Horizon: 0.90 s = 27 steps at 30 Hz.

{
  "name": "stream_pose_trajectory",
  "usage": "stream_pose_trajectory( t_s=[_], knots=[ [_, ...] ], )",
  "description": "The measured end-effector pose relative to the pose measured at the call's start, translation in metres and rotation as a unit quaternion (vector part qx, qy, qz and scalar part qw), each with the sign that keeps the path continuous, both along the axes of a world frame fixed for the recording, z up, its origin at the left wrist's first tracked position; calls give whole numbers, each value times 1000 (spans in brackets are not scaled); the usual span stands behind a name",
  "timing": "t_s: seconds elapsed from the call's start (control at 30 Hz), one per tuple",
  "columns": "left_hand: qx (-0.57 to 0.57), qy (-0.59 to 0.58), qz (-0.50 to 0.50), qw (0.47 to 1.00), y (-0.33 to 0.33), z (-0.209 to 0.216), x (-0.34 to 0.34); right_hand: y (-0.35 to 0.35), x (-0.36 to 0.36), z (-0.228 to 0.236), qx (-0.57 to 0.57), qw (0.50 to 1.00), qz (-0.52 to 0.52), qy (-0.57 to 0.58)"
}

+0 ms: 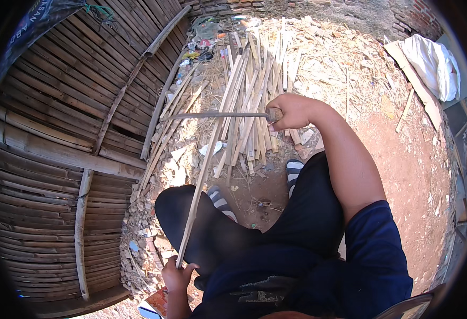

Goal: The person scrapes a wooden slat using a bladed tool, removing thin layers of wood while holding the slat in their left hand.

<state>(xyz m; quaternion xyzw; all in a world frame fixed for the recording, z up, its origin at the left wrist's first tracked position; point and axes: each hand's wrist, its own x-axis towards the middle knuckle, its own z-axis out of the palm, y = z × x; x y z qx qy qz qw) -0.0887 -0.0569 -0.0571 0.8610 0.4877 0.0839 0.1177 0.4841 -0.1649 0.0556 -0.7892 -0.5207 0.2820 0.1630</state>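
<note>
My left hand [177,276] grips the near end of a long thin bamboo strip [201,175] that slants up and away over my knee. Farther out, my right hand [292,110] is closed on the handle of a long knife [217,115]. Its blade points left and lies across the strip near the far end. Beyond the blade a pile of split bamboo strips [255,80] lies on the ground. My legs in dark trousers and striped sandals [294,171] are below.
A woven bamboo wall [58,133] curves along the left. Shavings and rubble [154,175] litter the ground beside it. Red dirt ground [414,175] spreads on the right, with a plank and a white sack [435,64] at the far right.
</note>
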Motion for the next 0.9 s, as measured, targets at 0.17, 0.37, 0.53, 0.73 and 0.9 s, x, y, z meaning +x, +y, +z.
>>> stream_pose_trajectory(
  t_s=[0.17, 0.37, 0.53, 0.73, 0.9],
  knots=[
    [-17, -5, -22, 1000, 6, -1, 0, -6, 11, -7, 52, 992, -113, -19],
    [-35, 9, -24, 999, 12, -1, 1, 10, -62, -16, 79, 980, 137, -121],
    [-42, -11, -10, 999, 9, -1, -4, 14, -48, -5, 73, 981, 132, -120],
    [-29, 6, -18, 999, 12, -5, -6, 14, 13, -25, 125, 981, -123, -83],
    [-28, -4, -17, 999, 10, -4, -2, 17, -46, -15, 75, 989, 58, -110]
  ],
)
